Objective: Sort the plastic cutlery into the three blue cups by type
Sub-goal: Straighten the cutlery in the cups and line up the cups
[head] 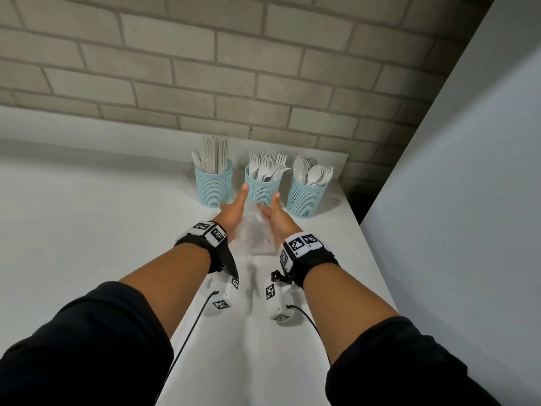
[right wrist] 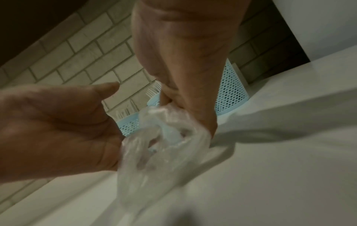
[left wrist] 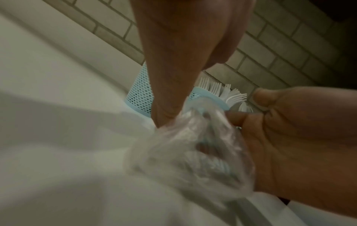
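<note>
— Against the brick wall (head: pixel 205 68), what do we see?
— We see the counter (head: pixel 87 215); on it three cups (head: pixel 262 189) stand in a row below the wall, holding knives (head: pixel 213 155), forks (head: pixel 268 165), spoons (head: pixel 311 171).
— And nearer than the wall?
— Our left hand (head: pixel 232 213) and right hand (head: pixel 276 216) meet on a clear bag (head: pixel 253 230). Fingers (left wrist: pixel 164 113) pinch its film; thumbs point up.

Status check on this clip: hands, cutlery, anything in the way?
Left hand and right hand both grip a crumpled clear plastic bag. White plastic cutlery stands sorted in three blue mesh cups. Nothing blocking.
</note>
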Demonstrator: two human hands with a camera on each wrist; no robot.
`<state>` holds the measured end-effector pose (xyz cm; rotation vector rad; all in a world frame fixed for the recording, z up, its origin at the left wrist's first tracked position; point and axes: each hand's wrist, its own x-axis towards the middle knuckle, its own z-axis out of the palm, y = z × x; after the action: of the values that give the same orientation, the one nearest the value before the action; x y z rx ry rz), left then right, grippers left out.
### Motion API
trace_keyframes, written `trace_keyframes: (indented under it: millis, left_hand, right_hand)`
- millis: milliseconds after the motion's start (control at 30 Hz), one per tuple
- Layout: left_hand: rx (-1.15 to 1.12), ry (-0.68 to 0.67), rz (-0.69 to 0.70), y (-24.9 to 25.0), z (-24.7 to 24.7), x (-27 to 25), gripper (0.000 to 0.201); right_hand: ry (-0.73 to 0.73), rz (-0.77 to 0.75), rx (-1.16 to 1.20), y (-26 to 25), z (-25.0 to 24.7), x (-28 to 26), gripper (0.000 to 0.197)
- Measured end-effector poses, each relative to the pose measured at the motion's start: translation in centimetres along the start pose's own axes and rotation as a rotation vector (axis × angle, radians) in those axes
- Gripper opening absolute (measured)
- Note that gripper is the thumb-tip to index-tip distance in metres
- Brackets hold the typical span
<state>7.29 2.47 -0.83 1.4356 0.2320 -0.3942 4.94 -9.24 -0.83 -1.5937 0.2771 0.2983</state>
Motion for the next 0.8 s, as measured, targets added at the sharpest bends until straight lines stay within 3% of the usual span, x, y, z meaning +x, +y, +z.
trace_keyframes:
  millis: [133,233,333,367,400,467,567,633,733,800]
  left_hand:
    - [-0.05,-0.021,0.002,-1.4,-0.2,2.1,0.131]
    - [-0.02,0.086,0.048,-1.3,-0.5,1.4,0.1]
    - [0.072,0.281,0.198,-0.9,-0.5,0.2,0.054]
    - [0.131,0.353,0.26,-0.8,-0.5,0.3,0.048]
    - [0.192,0.398,0.318,-0.5,-0.4,0.1,0.047]
    - [0.261,0.425,0.422,0.2,0.2,-0.5,0.049]
    - [0.264,0.365,0.45,0.7,1.6,-1.4,0.053]
    - [0.219,0.337,0.397,0.7,2.5,-1.6,0.046]
    - [0.313,0.342,0.285,0.0,3.1,-1.1,0.091]
    - [0.373,0.329,0.291,-0.1,3.1,-1.0,0.083]
  right_hand:
    - [-0.109,0.113,0.13,-1.6,1.3,-2.7,0.087]
    - [-0.133,0.117,0.184,-1.4,0.4,-2.6,0.089]
    - [0.039,0.095,0.137,-1.4,-0.3,-1.7,0.081]
    - [0.131,0.084,0.05,-1.6,-0.4,-1.5,0.077]
    - [0.191,0.082,-0.077,-1.6,-0.5,-1.6,0.077]
    - [0.124,0.176,-0.185,-1.5,-0.6,-1.8,0.084]
    - [-0.046,0.338,0.112,-1.3,-0.3,-1.9,0.087]
    - [-0.028,0.285,0.284,-1.9,-0.3,-1.5,0.08]
    - [0.027,0.161,0.294,-2.9,-0.4,-1.1,0.072]
    - [0.047,0.097,0.262,-3.0,-0.6,-0.9,0.069]
